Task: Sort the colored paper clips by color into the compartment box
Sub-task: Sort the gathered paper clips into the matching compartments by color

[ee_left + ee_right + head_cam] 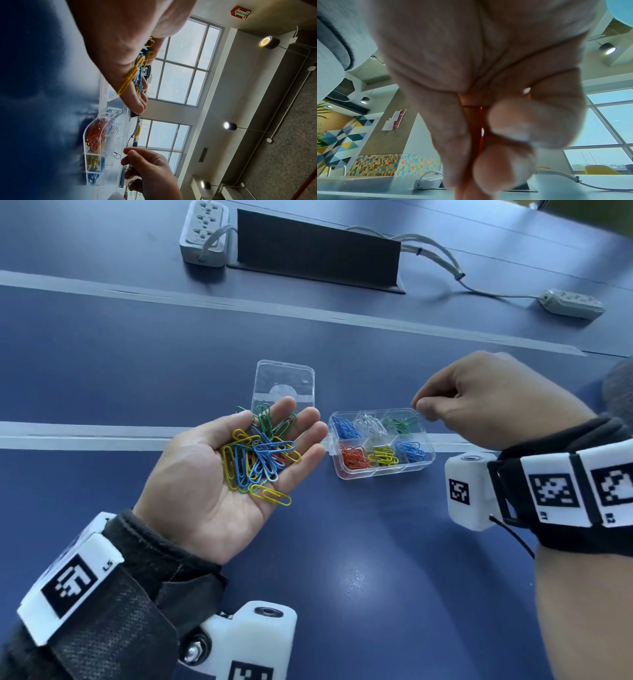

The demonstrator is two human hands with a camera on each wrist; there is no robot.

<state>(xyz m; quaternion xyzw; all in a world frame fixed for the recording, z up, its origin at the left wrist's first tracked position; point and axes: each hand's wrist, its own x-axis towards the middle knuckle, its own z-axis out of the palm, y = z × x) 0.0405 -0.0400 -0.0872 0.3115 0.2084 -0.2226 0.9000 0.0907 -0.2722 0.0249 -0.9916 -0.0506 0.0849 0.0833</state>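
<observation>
Now the flat, palm-up left hand (219, 487) carries mixed paper clips (260, 453); the right hand (479, 402) with curled fingers hovers over the compartment box (430, 460), its hold unclear.

You see a black cable flap (317, 253) set in the blue table (102, 354). Just left of the flap sits a grey power strip (205, 231); well to its right lies a second power strip (571, 303), with grey cables (435, 251) running out from behind the flap.
</observation>
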